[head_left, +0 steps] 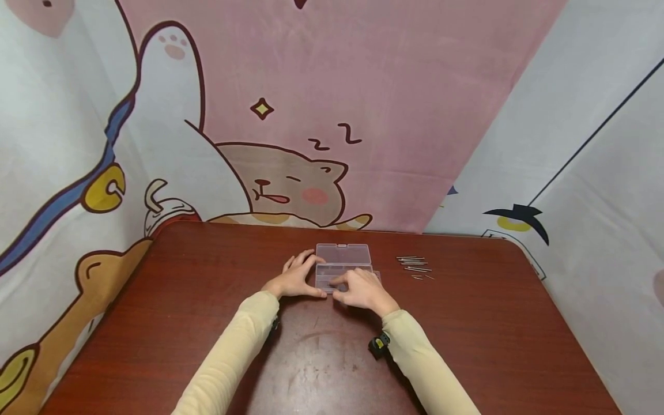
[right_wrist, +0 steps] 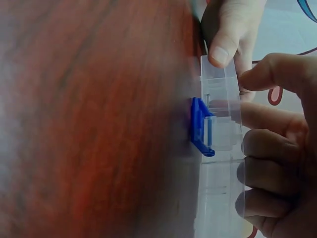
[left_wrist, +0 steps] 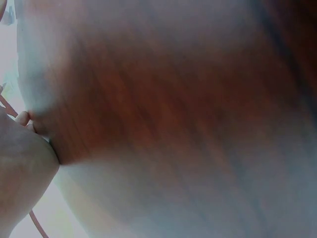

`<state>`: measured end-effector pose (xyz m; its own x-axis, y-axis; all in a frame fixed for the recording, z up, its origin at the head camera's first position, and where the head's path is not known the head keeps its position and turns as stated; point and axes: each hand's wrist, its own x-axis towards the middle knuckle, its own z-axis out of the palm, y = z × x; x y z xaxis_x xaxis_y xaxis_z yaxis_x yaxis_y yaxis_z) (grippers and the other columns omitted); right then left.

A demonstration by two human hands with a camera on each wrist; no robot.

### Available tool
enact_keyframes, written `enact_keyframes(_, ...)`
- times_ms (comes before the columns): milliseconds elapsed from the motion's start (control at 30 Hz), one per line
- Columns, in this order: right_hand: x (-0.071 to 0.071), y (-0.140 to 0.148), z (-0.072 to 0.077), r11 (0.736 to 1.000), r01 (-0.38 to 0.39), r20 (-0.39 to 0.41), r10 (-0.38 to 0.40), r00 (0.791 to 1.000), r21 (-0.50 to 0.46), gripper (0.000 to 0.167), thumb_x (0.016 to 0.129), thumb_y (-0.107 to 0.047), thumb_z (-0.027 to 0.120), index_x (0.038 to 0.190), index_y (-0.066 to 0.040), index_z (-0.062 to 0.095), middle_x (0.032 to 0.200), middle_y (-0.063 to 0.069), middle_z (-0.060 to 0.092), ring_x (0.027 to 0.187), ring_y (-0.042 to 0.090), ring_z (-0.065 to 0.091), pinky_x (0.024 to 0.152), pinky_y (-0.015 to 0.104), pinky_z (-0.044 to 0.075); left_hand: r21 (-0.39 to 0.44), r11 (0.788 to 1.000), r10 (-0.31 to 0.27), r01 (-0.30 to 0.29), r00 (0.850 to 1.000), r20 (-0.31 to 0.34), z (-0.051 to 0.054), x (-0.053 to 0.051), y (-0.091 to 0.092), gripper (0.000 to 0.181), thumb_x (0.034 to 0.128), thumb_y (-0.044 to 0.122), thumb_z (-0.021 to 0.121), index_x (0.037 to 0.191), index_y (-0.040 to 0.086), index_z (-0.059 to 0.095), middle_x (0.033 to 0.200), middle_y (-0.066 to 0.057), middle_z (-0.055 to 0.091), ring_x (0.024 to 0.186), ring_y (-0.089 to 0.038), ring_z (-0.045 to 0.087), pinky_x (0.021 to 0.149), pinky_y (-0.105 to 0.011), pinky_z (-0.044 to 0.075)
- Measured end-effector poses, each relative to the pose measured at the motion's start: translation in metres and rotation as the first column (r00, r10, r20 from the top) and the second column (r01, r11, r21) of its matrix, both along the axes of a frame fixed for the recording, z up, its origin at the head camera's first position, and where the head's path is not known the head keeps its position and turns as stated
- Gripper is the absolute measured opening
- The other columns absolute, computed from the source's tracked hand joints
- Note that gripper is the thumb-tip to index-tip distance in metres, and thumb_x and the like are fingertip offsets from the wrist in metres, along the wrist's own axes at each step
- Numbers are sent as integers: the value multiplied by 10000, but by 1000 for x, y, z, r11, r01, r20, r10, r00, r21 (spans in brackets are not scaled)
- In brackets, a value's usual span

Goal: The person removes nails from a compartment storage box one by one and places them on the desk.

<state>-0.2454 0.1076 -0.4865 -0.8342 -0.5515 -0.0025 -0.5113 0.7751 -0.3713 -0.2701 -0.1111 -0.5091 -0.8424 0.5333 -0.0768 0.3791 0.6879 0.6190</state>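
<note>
A clear plastic compartment box [head_left: 324, 283] stands on the table with its lid [head_left: 343, 254] raised at the back. My left hand [head_left: 295, 279] holds the box's left side, and its thumb presses the front left corner in the right wrist view. Over the box is my right hand [head_left: 362, 290], loosely curled. Its index finger [right_wrist: 262, 116] reaches in behind the front wall, tip hidden, while the thumb stands apart, and I see nothing pinched. A thin metal pin [right_wrist: 208, 100] shows through the front wall, near a blue clasp [right_wrist: 199, 126].
Several thin metal pins or nails [head_left: 412, 263] lie right of the box, with shorter ones [head_left: 417, 277] nearer me. Behind the brown table [head_left: 498, 323] hangs a cartoon-printed cloth [head_left: 404, 115]. The left wrist view is mostly blurred table.
</note>
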Motion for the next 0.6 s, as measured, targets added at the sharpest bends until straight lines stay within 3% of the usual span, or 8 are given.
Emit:
enact_keyframes(200,-5,-3,2,998,-52,16,52,999,41,320,825,-320,661,1110,-209,756,497,-147,455,434,39,326,417,245,289,-6,1000,6,-6,1000,-1,-1,0,0,757,749,458,810,1356,204,436,1552,-188,164,1427,-343,142,1102,-568,36)
enact_keyframes(333,-6,-1,3,995,-95,67,94,993,11,327,852,-290,653,1148,-180,738,465,-160,484,408,25,370,402,231,282,0,1000,3,-3,1000,-5,-3,0,0,756,747,457,812,1351,198,438,1548,-199,166,1421,-353,156,1099,-571,50)
enact_keyframes(467,-6,6,2,995,-77,100,83,992,-57,318,860,-243,641,1162,-197,731,442,-173,503,387,26,401,382,223,262,13,1000,-7,7,1000,-14,-5,0,1,753,743,451,816,1341,186,442,1540,-214,176,1416,-365,165,1090,-591,64)
enact_keyframes(600,-7,12,1,995,-56,65,62,996,-86,295,839,-243,637,1110,-238,756,420,-187,478,378,31,373,378,230,255,12,1000,-2,2,1000,-18,-3,-1,1,753,741,449,818,1345,195,446,1544,-203,174,1419,-348,164,1093,-582,60)
